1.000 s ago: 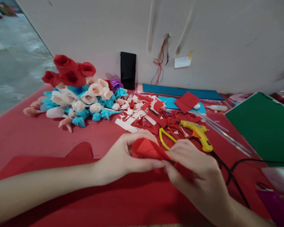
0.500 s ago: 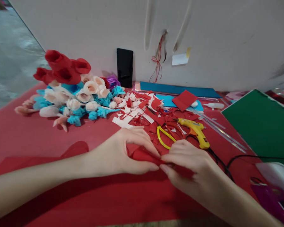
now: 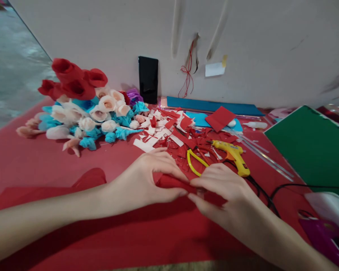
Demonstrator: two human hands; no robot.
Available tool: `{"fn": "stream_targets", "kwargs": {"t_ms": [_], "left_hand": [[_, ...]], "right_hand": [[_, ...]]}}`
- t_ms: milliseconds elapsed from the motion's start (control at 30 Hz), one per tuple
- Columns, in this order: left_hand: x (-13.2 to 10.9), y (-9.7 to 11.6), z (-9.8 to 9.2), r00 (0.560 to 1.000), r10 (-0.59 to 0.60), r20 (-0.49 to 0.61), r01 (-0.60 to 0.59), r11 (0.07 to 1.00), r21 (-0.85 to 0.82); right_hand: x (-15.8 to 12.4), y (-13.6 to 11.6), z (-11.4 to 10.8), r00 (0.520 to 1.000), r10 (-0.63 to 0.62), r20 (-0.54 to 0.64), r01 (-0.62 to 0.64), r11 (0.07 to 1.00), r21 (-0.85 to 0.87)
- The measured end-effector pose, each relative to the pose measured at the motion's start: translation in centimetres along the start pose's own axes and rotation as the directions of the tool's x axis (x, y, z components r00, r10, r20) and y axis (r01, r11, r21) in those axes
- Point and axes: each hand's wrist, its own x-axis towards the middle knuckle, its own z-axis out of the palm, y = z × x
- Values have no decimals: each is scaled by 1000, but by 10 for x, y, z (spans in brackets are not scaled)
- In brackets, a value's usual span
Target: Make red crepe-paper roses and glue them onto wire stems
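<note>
Red paper | left hand: grip curled around it | right hand: pinching end

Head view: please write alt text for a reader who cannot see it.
Left hand and right hand hold curled red paper over a red table. Beyond lie scraps, a yellow glue gun and, at left, handmade flowers.

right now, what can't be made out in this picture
All in the head view:
Red paper: inner folds, covered by the left hand and right hand.
Yellow handle: partly behind the right hand.
Green board: right side, cut off by the picture's edge.
Wall note: any writing, too small to read.
</note>
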Motion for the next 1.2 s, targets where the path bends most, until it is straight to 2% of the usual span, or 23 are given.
{"fn": "stream_targets", "kwargs": {"t_ms": [133, 300, 467, 600, 767, 933, 1033, 1100, 1133, 1167, 1200], "left_hand": [[0, -3, 3, 1000, 6, -2, -6, 999, 38], [1, -6, 7, 999, -28, 42, 26, 998, 49], [1, -7, 9, 987, -119, 109, 119, 993, 4], [3, -8, 12, 977, -188, 96, 192, 981, -31], [5, -8, 15, 959, -269, 88, 277, 957, -91], [5, -13, 18, 951, -299, 78, 308, 935, -175], [5, -17, 21, 943, -332, 29, 330, 918, -221], [5, -21, 23, 928, -371, -25, 349, 892, -286], [4, -22, 25, 918, -394, -51, 355, 871, -340], [3, -24, 27, 907, -415, -75, 355, 847, -397], [2, -26, 28, 897, -432, -97, 350, 825, -444]], "right_hand": [[1, 1, -1, 999, -14, 32, 14, 1000, 5], [-4, 6, -3, 979, 99, 176, -111, 992, 58], [-10, 14, 0, 953, 181, 241, -200, 978, 55], [-6, 18, 0, 932, 200, 301, -214, 977, 13], [-1, 20, -3, 919, 210, 333, -224, 975, 5], [0, 23, 0, 908, 246, 339, -256, 967, -16], [4, 23, -9, 940, 216, 263, -216, 976, -30], [5, 21, -24, 974, 208, 87, -202, 977, -72], [4, 19, -33, 975, 209, -78, -216, 970, -112], [2, 18, -42, 937, 233, -259, -278, 948, -153], [-2, 17, -49, 862, 277, -425, -374, 913, -165]]}}
